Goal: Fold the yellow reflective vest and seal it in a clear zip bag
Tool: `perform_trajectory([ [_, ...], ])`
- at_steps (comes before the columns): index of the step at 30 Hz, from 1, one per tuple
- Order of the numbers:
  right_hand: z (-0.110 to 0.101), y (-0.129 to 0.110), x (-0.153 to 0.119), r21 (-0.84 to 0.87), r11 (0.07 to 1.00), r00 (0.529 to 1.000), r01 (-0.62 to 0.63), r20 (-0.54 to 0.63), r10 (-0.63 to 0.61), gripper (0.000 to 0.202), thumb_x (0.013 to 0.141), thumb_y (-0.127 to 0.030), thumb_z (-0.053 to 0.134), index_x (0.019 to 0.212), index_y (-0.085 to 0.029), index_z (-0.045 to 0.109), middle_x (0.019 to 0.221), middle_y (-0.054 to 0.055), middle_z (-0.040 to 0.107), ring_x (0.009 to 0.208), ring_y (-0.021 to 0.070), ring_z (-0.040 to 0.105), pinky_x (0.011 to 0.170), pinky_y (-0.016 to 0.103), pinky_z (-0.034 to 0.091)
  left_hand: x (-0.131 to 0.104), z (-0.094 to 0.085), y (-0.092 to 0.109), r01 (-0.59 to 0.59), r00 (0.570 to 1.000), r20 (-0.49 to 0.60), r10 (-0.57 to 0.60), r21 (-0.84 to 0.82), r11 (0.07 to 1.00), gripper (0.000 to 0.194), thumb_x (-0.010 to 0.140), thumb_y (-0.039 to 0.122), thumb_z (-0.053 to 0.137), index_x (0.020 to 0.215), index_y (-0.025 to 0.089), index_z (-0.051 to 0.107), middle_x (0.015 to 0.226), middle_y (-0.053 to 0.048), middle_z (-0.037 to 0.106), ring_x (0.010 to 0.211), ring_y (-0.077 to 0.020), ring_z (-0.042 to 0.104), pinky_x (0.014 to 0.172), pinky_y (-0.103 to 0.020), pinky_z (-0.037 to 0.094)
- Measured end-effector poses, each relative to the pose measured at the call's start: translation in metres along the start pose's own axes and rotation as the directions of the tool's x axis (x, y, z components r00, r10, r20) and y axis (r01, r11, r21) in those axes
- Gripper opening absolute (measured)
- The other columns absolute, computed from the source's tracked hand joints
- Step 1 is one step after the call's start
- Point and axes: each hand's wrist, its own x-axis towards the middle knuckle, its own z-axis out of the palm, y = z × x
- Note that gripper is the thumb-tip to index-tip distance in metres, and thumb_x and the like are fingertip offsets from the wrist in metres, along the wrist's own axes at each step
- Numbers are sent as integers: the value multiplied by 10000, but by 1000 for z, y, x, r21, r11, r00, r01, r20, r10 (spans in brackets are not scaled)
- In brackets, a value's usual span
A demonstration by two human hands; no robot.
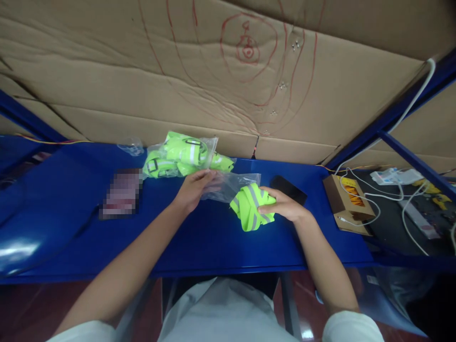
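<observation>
The right hand [285, 205] is closed around a folded bright-green vest [251, 207] w/ grey shiny stripes. The vest sits low on the blue table [199, 237], about in the middle. The left hand [194, 189] pinches the edge of a clear plastic bag [231, 185], fingers bent and thumb on top. The bag lies flat, just beside the vest and touching it at the back.

To do this bit well, I think the left hand should pull the bag's mouth wide open and hold it steady, so the vest slides in w/o bunching. Keep the vest folded tight in the right hand; if it springs open it may not fit.

Behind the hands is a pile of bagged vests [183, 156], already in plastic. A small empty bag [131, 146] lies to the left of that pile. A dark phone [288, 189] rests just past the right hand. Far right there is a small cardboard box [344, 204] w/ white cables [388, 195] over it. A big brown cardboard sheet [142, 71] w/ red pen circles makes the back wall. Blue metal bars [399, 114] frame the bench.
</observation>
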Motion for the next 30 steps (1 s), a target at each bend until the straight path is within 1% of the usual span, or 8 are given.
perform_trajectory([
  [6, -15, -5, -10, -75, 996, 999, 53, 0, -53, 669, 632, -328, 948, 1248, -241, 701, 1132, 26, 755, 1015, 237, 697, 901, 347, 557, 2, 1, 0, 55, 998, -41, -52, 58, 997, 447, 743, 390, 860, 1094, 136, 747, 1109, -125, 746, 856, -197, 716, 684, -263, 599],
  [11, -49, -12, -23, 88, 977, 920, 195, -362, -151, 626, 680, -402, 916, 1246, -247, 695, 1168, 40, 764, 999, 241, 722, 889, 346, 563, -7, 4, 1, -205, 976, 8, 219, 381, 902, 547, 845, 484, 736, 1284, 182, 617, 1112, -102, 713, 966, -242, 693, 774, -348, 601],
  [14, -59, -11, -20, 145, 964, 858, 221, -499, -122, 640, 679, -439, 906, 1247, -244, 688, 1191, 59, 765, 1044, 271, 725, 925, 378, 560, -20, 10, 5, -452, 847, 149, 510, 707, 544, 559, 932, 442, 653, 1419, 208, 510, 1303, -137, 635, 1162, -288, 643, 990, -456, 548],
  [17, -56, -6, -10, 110, 982, 875, 153, -477, -83, 617, 671, -424, 907, 1217, -225, 699, 1195, 69, 763, 1073, 283, 714, 958, 397, 541, -35, 21, 8, -494, 687, 305, 659, 862, 116, 502, 986, 400, 597, 1446, 219, 512, 1535, -178, 454, 1436, -357, 442, 1186, -540, 374],
  [19, -49, -4, -4, 58, 994, 889, 91, -454, -55, 594, 682, -408, 901, 1212, -229, 700, 1215, 70, 754, 1095, 281, 700, 969, 401, 528, -40, 32, 3, -505, 663, 443, 603, 860, -77, 579, 974, 469, 621, 1485, 228, 495, 1632, -187, 335, 1524, -395, 308, 1238, -579, 265],
  [22, -37, -3, 0, -27, 999, 932, 35, -361, -43, 563, 706, -377, 885, 1219, -241, 696, 1219, 68, 745, 1093, 275, 686, 939, 392, 529, -35, 43, -13, -560, 713, 598, 365, 800, -217, 933, 852, 616, 738, 1598, 207, 354, 1674, -232, 256, 1552, -446, 230, 1253, -636, 158],
  [27, -24, -3, 0, -100, 995, 993, 15, -113, -26, 554, 740, -380, 863, 1253, -260, 694, 1236, 35, 726, 1106, 252, 668, 939, 356, 512, -22, 41, -30, -573, 774, 608, 178, 791, -212, 1080, 832, 592, 775, 1660, 212, 195, 1583, -251, 426, 1476, -441, 382, 1233, -663, 139],
  [30, -23, -3, 0, -95, 995, 992, -30, -128, 18, 524, 756, -387, 843, 1239, -255, 689, 1218, 32, 726, 1102, 248, 662, 917, 337, 507, -25, 35, -24, -585, 778, 610, 148, 790, -185, 1027, 861, 584, 748, 1655, 216, 211, 1561, -229, 464, 1441, -417, 432, 1227, -611, 194],
])
